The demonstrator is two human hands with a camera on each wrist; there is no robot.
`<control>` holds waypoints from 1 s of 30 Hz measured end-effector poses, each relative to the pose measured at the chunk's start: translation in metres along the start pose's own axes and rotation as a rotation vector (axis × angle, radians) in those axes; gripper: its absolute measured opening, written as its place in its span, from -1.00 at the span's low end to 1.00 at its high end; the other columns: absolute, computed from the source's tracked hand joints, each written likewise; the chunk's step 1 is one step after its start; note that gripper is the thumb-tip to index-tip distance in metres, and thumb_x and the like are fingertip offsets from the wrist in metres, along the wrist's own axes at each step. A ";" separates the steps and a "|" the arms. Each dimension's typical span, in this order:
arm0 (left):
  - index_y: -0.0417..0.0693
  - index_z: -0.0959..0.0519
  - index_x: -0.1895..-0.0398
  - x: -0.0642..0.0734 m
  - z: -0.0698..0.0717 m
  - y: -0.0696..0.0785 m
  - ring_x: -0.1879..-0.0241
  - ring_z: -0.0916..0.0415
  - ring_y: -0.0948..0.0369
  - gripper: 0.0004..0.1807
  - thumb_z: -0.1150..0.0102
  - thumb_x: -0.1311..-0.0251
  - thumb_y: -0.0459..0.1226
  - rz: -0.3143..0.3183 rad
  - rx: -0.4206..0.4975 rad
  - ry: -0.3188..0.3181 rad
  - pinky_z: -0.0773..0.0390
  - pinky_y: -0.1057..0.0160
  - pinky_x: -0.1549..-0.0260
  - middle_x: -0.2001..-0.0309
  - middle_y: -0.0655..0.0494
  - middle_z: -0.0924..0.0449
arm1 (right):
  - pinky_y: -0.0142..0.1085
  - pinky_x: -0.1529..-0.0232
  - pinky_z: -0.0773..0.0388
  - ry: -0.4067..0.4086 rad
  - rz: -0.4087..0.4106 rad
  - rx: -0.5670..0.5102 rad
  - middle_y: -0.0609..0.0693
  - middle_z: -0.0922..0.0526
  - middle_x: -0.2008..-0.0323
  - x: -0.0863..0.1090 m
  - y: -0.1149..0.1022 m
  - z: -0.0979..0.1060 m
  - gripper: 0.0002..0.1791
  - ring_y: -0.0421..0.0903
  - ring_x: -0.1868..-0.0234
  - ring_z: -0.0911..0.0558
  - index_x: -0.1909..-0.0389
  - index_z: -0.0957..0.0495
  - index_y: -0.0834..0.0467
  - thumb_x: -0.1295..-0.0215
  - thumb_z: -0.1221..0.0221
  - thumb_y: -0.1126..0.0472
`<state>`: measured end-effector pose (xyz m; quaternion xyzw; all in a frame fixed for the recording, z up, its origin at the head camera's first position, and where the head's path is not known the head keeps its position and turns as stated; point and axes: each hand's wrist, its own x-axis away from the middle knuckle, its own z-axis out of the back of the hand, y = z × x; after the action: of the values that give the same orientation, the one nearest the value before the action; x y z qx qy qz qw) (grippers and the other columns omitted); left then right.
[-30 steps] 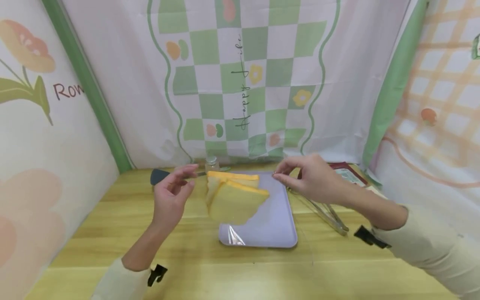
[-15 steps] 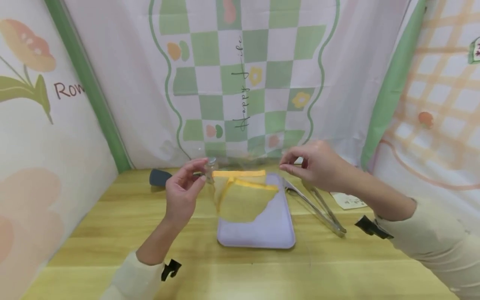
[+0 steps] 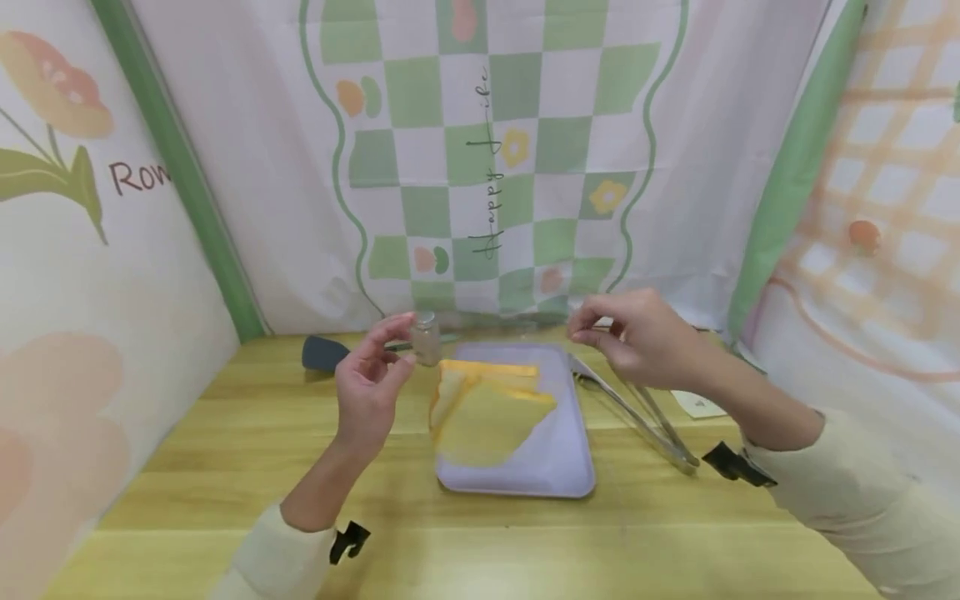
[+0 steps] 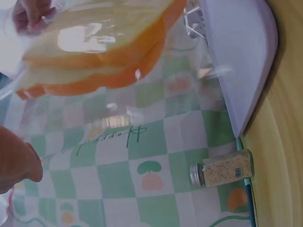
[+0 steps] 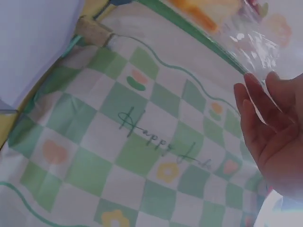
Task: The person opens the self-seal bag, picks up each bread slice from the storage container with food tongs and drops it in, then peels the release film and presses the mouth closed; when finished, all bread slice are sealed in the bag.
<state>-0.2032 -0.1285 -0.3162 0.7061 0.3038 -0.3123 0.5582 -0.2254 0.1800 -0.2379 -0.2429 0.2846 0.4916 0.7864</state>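
Note:
Slices of bread [image 3: 491,425] with orange-brown crust lie tilted inside a clear plastic bag [image 4: 113,111], over a lilac tray [image 3: 555,467]. In the left wrist view the bread [image 4: 109,35] hangs apart from the tray. My right hand [image 3: 637,337] pinches the bag between thumb and fingers; in the right wrist view the film gleams by its fingertips. To the left of the bread, my left hand [image 3: 367,387] holds the bag's other side with curved fingers, though its exact contact on the transparent film is hard to see.
A small capped jar [image 3: 426,337] of grains stands behind the left fingertips. A dark spatula [image 3: 324,354] lies at the back left. Metal tongs [image 3: 645,425] lie right of the tray, near a pale paper piece [image 3: 697,404]. A patterned curtain [image 3: 495,167] bounds the back.
My left hand has shifted right, and the right hand slightly right. The bagged bread has moved right with them and, over the last half second, sunk a little toward the tray.

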 end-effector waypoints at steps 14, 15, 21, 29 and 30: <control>-0.10 -0.66 0.01 0.003 0.004 -0.003 0.02 -0.49 0.22 -0.46 -0.04 -0.04 -0.74 -0.014 0.022 0.004 -0.43 0.41 0.24 -0.03 0.17 -0.64 | -0.54 0.45 -0.55 0.113 -0.113 0.003 -0.08 -0.70 0.43 0.009 0.003 -0.014 -0.79 -0.27 0.44 -0.63 0.35 -0.60 0.17 -0.13 -0.32 0.53; -0.11 -0.66 0.01 0.003 0.004 -0.002 0.03 -0.49 0.21 -0.46 -0.03 -0.05 -0.74 -0.017 0.038 0.012 -0.45 0.42 0.21 -0.02 0.15 -0.64 | -0.53 0.45 -0.56 0.123 -0.130 -0.012 -0.07 -0.70 0.41 0.010 0.002 -0.014 -0.79 -0.26 0.41 -0.64 0.32 -0.60 0.18 -0.13 -0.32 0.53; -0.16 -0.70 0.15 -0.004 0.000 0.000 0.17 -0.61 0.23 -0.66 -0.16 -0.14 -0.66 -0.002 0.120 0.105 -0.59 0.42 0.17 0.11 0.06 -0.71 | -0.48 0.55 -0.53 0.202 -0.229 -0.199 0.13 -0.72 0.42 0.012 0.002 -0.015 -0.66 -0.26 0.53 -0.64 0.17 -0.37 0.36 -0.13 -0.31 0.56; -0.15 -0.72 0.28 -0.008 -0.003 -0.001 0.39 -0.64 0.32 -0.74 -0.34 -0.04 -0.62 -0.011 0.057 0.188 -0.61 0.45 0.38 0.29 0.10 -0.75 | -0.44 0.66 -0.45 0.291 -0.320 -0.298 0.12 -0.75 0.40 0.019 0.006 -0.020 -0.59 -0.21 0.53 -0.67 0.00 -0.42 0.38 -0.15 -0.30 0.56; -0.15 -0.71 0.27 -0.008 -0.003 -0.002 0.37 -0.65 0.32 -0.74 -0.34 -0.03 -0.62 -0.014 0.056 0.186 -0.61 0.45 0.37 0.29 0.10 -0.75 | -0.43 0.65 -0.47 0.284 -0.341 -0.283 0.10 -0.75 0.40 0.020 0.007 -0.021 -0.63 -0.20 0.55 -0.67 0.01 -0.49 0.34 -0.17 -0.30 0.53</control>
<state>-0.2094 -0.1255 -0.3100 0.7454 0.3503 -0.2576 0.5053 -0.2295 0.1811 -0.2674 -0.4617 0.2754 0.3477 0.7682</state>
